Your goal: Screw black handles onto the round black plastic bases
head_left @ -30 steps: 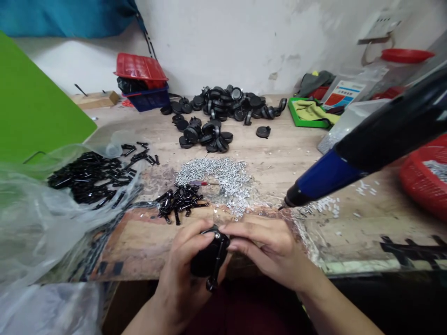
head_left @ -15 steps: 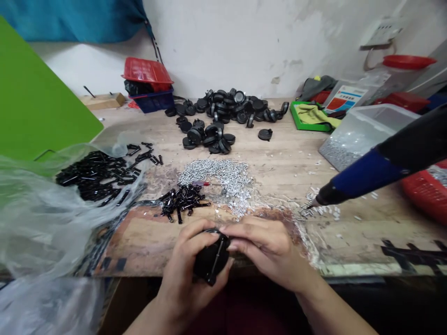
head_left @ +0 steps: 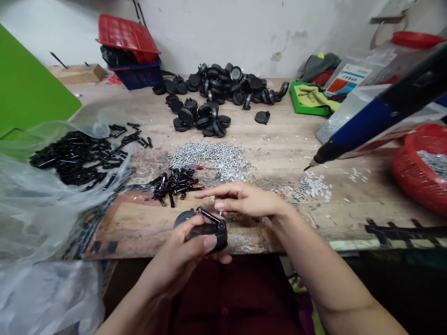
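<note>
Two hands: the left hand (head_left: 181, 251) grips a black caster wheel (head_left: 206, 231), the right hand (head_left: 244, 199) pinches a silver screw (head_left: 220, 213). Loose screws (head_left: 209, 158) pile at twelve o'clock.

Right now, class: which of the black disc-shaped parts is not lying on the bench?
The black disc-shaped part held in the left hand; the others all lie further back on the wooden bench.

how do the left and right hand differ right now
The left hand has its fingers curled around a black wheel, while the right hand holds no wheel. The left hand sits low at the front of the bench, while the right hand reaches further over it with fingers extended. The left hand's load is plain, but the pictures don't settle whether the right hand pinches anything small. Both hands are bare and close together.
</note>
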The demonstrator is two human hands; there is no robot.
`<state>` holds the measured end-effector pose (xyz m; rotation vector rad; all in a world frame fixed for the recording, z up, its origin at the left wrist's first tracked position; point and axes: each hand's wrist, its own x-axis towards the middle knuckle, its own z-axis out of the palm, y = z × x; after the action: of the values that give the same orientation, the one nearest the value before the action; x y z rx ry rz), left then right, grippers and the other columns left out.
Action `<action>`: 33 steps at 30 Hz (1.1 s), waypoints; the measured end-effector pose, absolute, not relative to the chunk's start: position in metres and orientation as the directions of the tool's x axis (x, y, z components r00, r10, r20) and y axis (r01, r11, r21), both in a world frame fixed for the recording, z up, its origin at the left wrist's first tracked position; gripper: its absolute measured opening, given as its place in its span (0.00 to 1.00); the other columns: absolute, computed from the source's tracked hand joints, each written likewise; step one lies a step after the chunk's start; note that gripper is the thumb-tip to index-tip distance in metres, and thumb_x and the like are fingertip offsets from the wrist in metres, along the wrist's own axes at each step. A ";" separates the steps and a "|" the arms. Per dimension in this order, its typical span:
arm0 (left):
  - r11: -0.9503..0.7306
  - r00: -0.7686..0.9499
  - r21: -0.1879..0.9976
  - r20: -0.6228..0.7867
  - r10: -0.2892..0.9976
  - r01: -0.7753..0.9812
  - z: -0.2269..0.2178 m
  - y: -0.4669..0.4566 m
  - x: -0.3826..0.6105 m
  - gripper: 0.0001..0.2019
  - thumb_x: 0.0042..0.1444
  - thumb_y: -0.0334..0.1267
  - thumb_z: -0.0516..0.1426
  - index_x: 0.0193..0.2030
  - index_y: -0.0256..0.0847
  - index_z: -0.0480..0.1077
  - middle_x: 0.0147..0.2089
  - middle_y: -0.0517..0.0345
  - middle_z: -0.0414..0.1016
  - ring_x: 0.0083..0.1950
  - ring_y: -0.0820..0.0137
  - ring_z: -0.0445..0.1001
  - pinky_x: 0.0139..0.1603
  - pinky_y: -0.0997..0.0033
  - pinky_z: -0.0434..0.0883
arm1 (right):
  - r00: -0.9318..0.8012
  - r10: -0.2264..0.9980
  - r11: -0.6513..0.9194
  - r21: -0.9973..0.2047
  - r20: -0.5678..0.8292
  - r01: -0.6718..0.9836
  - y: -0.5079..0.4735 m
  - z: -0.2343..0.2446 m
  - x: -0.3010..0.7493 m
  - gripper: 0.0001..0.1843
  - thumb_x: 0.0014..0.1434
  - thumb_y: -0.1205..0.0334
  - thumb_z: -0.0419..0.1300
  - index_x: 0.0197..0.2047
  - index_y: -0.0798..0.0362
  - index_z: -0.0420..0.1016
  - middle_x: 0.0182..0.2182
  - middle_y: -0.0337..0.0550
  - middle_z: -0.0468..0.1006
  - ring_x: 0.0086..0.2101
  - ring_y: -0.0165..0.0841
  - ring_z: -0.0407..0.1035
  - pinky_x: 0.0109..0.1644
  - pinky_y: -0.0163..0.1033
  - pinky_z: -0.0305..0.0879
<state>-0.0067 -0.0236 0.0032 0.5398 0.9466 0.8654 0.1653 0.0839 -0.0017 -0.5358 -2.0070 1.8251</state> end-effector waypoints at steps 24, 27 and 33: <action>0.623 0.382 0.680 -0.497 0.779 -0.387 0.001 -0.013 -0.002 0.15 0.42 0.36 0.66 0.37 0.37 0.71 0.38 0.55 0.67 0.39 0.68 0.67 0.39 0.60 0.76 | -0.741 0.664 0.007 -0.991 0.104 -0.133 0.095 -0.023 0.167 0.07 0.54 0.68 0.63 0.37 0.52 0.80 0.35 0.38 0.81 0.36 0.25 0.74 0.45 0.33 0.68; 0.622 0.384 0.683 -0.495 0.779 -0.382 0.001 -0.013 -0.002 0.15 0.42 0.36 0.66 0.37 0.37 0.71 0.38 0.54 0.67 0.39 0.68 0.67 0.39 0.60 0.75 | -0.724 0.681 0.010 -0.990 0.112 -0.144 0.093 -0.022 0.166 0.07 0.54 0.67 0.63 0.37 0.52 0.81 0.35 0.38 0.81 0.37 0.25 0.74 0.45 0.33 0.67; 0.616 0.385 0.698 -0.489 0.783 -0.366 0.000 -0.014 -0.004 0.15 0.41 0.37 0.67 0.35 0.37 0.71 0.37 0.55 0.67 0.37 0.68 0.67 0.37 0.60 0.76 | -0.722 0.686 -0.001 -0.993 0.083 -0.116 0.090 -0.018 0.166 0.07 0.52 0.69 0.64 0.36 0.52 0.81 0.33 0.37 0.82 0.34 0.24 0.73 0.43 0.32 0.68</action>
<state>-0.0036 -0.0143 -0.0001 0.5323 0.9044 0.7770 0.1663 0.0903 -0.0176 -0.5919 -1.7014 1.7837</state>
